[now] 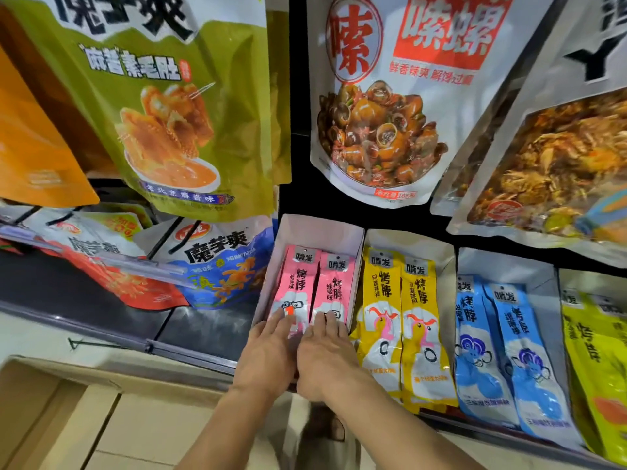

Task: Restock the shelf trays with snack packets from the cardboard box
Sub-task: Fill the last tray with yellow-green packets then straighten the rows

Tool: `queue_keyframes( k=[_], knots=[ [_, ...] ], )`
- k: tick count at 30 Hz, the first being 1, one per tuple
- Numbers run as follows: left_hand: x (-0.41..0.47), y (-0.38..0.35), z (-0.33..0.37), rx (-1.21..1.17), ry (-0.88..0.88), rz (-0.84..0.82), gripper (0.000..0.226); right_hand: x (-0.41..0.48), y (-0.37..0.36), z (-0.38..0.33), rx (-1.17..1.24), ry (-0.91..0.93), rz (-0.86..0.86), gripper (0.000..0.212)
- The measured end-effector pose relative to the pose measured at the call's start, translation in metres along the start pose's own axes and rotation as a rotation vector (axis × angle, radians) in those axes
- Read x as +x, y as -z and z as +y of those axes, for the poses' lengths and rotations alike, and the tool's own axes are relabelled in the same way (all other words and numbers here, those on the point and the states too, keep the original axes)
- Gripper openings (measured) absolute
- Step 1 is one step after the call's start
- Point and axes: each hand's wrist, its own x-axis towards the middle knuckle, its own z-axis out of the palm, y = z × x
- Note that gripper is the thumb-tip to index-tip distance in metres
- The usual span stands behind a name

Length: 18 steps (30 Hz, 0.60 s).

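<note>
Two packets (pixel 298 283) under left hand (pixel 268 354), right hand (pixel 325 357)

The left grip (pixel 268 354) and right grip (pixel 325 356) are lying side by side (edges touching), palms down, fingers (pixel 282 322) stretching straight forward, bare forearms (pixel 220 430) converging from below.

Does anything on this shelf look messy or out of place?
Only mildly. The yellow packets look untidy: corners of lower ones poke out at the stack's left edge, next to the pink packets that the left hand and right hand press flat. Nothing looks spilled or torn.
</note>
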Motion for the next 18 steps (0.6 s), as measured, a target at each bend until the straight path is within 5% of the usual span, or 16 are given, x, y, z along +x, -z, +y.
queue_keyframes(
  k=[12, 18],
  knots=[
    [-0.002, -0.015, -0.011, 0.004, 0.010, -0.015, 0.058, -0.004, 0.004, 0.003, 0.048, 0.051, 0.044, 0.089],
    [-0.006, -0.005, -0.001, 0.028, -0.085, 0.090, 0.044, -0.008, 0.004, 0.003, 0.037, 0.077, 0.069, 0.087]
  ],
)
